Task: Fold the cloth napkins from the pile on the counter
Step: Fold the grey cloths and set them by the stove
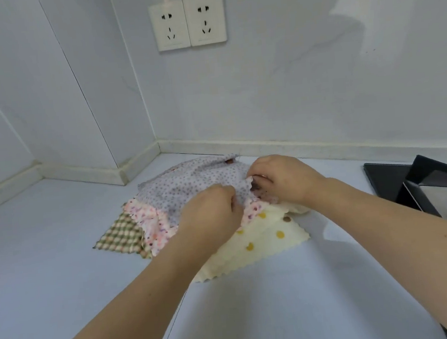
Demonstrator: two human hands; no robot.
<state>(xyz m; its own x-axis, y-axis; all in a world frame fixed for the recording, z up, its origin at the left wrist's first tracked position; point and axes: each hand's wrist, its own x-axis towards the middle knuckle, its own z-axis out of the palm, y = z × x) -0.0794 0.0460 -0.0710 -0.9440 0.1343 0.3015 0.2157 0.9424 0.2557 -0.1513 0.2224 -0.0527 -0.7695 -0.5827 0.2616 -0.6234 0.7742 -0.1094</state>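
Note:
A pile of cloth napkins lies on the pale counter (62, 266) near the back wall. On top is a lilac dotted napkin (188, 183). My left hand (207, 214) and my right hand (283, 177) both pinch its near zigzag edge, close together, and lift it slightly. Under it show a pink flowered napkin (151, 225), a green checked napkin (119, 234) at the left, and a cream napkin with yellow dots (262, 244) at the front right. My forearms hide part of the pile.
A black hob (387, 178) with a dark tray sits at the right edge. The wall corner with a skirting strip (269, 143) runs right behind the pile. Two wall sockets (187, 21) hang above.

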